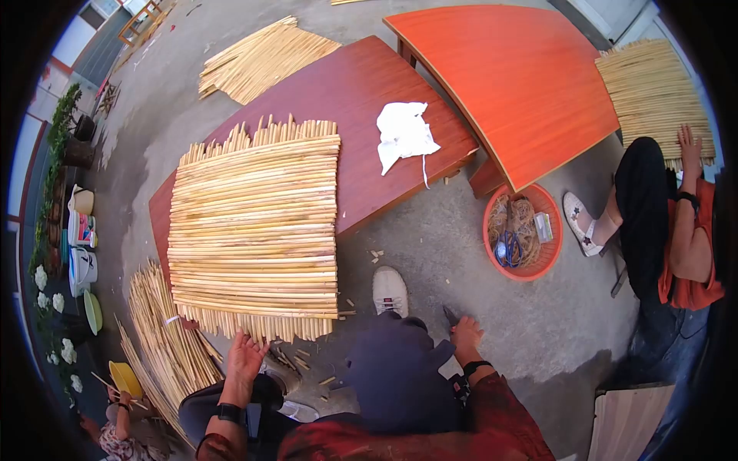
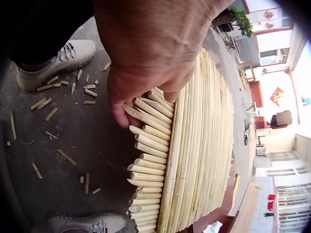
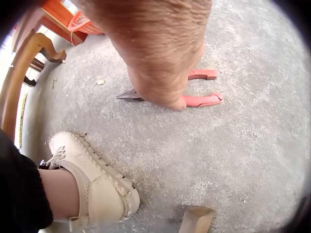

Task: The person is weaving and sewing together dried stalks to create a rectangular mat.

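A mat of peeled sticks (image 1: 254, 230) lies on the dark red table, its uneven stick ends hanging past the near edge. My left hand (image 1: 244, 359) is at those ends; in the left wrist view the fingers of the left hand (image 2: 146, 73) touch the cut ends of the sticks (image 2: 150, 138), thumb underneath. Down by the floor on the right, my right hand (image 1: 467, 338) is on red-handled shears (image 3: 204, 100); in the right wrist view the right hand (image 3: 163, 73) covers their middle, with the dark blades pointing left. How its fingers curl is hidden.
A white cloth (image 1: 403, 137) lies on the dark red table, beside an orange table (image 1: 515, 77). A red basket (image 1: 550, 250) holds twine and tools. Loose sticks (image 1: 165, 330) lean at the left. Offcuts and my shoes (image 1: 390, 290) are on the floor; another person sits at the right.
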`<state>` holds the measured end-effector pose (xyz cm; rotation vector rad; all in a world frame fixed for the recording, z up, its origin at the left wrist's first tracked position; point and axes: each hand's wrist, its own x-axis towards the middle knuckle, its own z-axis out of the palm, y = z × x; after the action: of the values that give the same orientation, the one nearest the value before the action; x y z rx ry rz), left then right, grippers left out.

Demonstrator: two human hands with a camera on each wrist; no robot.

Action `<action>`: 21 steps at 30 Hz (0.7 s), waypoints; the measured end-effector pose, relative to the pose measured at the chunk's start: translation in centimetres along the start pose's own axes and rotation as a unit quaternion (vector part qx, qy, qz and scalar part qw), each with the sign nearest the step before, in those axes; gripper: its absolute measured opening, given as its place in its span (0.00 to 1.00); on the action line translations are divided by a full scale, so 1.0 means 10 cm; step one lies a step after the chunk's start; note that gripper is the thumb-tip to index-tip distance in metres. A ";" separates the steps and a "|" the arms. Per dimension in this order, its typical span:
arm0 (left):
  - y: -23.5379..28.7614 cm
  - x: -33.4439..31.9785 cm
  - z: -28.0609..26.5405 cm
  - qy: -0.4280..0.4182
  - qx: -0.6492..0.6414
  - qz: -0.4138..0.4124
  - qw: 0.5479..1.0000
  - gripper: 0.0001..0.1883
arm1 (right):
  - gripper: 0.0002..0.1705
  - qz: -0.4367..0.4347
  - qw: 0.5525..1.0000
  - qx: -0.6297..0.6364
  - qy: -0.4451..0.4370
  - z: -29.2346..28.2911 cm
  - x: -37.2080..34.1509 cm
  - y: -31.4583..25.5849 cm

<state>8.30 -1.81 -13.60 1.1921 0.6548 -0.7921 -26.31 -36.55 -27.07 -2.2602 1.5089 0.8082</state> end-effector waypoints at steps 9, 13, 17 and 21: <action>-0.13 -0.12 0.36 -0.028 -0.133 0.060 0.989 0.22 | 0.20 -0.110 0.915 0.387 0.015 -0.51 0.38 0.33; -0.10 -0.03 0.33 -0.097 -0.157 0.021 0.983 0.22 | 0.17 -0.097 0.816 0.570 -0.008 -1.79 0.06 0.01; -0.17 0.10 0.20 -0.168 -0.151 0.018 0.974 0.20 | 0.20 -0.203 0.721 0.660 -0.052 -2.64 -0.26 -0.29; -0.08 -0.06 0.46 -0.073 -0.208 0.082 0.972 0.19 | 0.22 -0.258 0.718 0.641 -0.087 -3.38 -0.93 -0.75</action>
<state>7.47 -6.26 -12.43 0.7846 0.5582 -0.5620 -12.60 -44.79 4.98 -1.2723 0.7520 -0.2327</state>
